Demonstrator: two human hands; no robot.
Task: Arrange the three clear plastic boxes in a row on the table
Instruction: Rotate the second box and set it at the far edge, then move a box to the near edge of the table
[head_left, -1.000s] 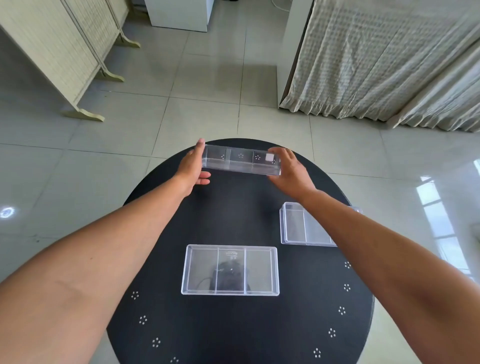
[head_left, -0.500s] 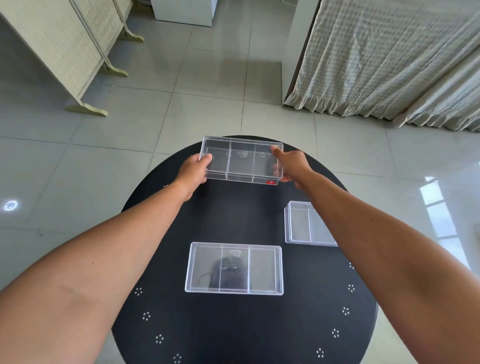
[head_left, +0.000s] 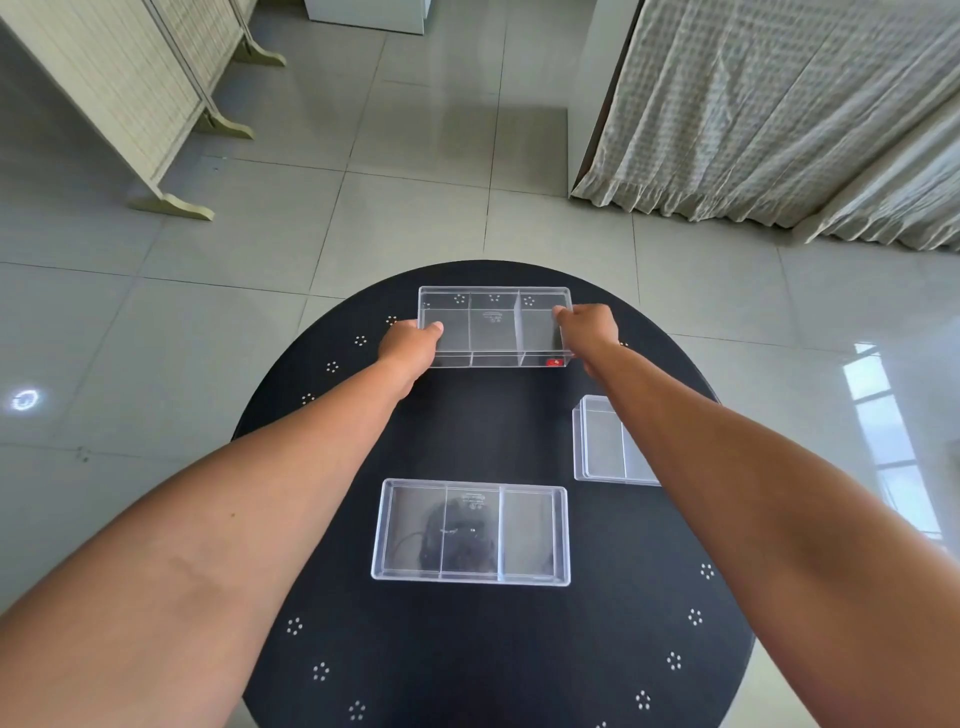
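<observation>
Three clear plastic boxes with inner dividers are on or over a round black table (head_left: 498, 654). The far box (head_left: 493, 327) sits at the table's far edge, held by its short ends: my left hand (head_left: 408, 348) grips the left end, my right hand (head_left: 589, 327) the right end. Whether it rests on the table or hovers just above, I cannot tell. A second box (head_left: 470, 532) lies flat in the middle of the table. A third box (head_left: 602, 441) lies at the right, partly hidden under my right forearm.
The table has small white dot clusters around its rim (head_left: 693, 618). Beyond it is grey tiled floor (head_left: 405, 218), a folding screen (head_left: 130, 88) at the back left and a curtain (head_left: 779, 114) at the back right.
The far box was tipped on edge a second ago; both hands have turned it flat, open side up, and lowered it at the table's far edge.
</observation>
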